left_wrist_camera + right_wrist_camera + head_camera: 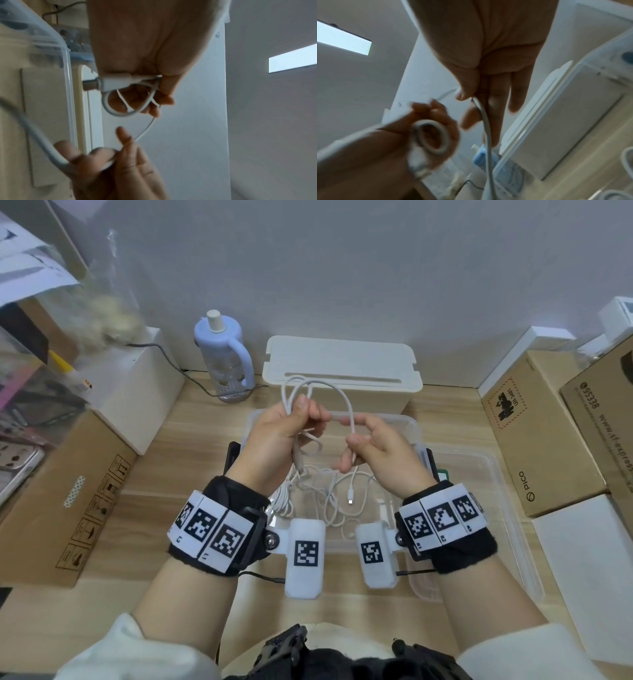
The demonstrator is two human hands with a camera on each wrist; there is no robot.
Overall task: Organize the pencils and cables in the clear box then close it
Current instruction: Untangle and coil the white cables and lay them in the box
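Both hands raised just above the clear box (pixel 416 426), left hand (pixel 281 436) pinching the coiled white cable (pixel 344 400), right hand (pixel 380 446) (nearer the hanging free end) gripping its loose run, box directly below.

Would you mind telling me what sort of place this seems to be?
Probably a home or office desk used for storage: a wooden tabletop against a wall, stacked cardboard shipping boxes, and a water bottle beside a white cable box.

White cable (pixel 346 402); clear box (pixel 416 428); cream lidded box (pixel 342 361) far; pale-blue bottle (pixel 222 350) far left; black wristbands (pixel 219 529) with black-and-white square codes; light wood-grain table (pixel 191 440).
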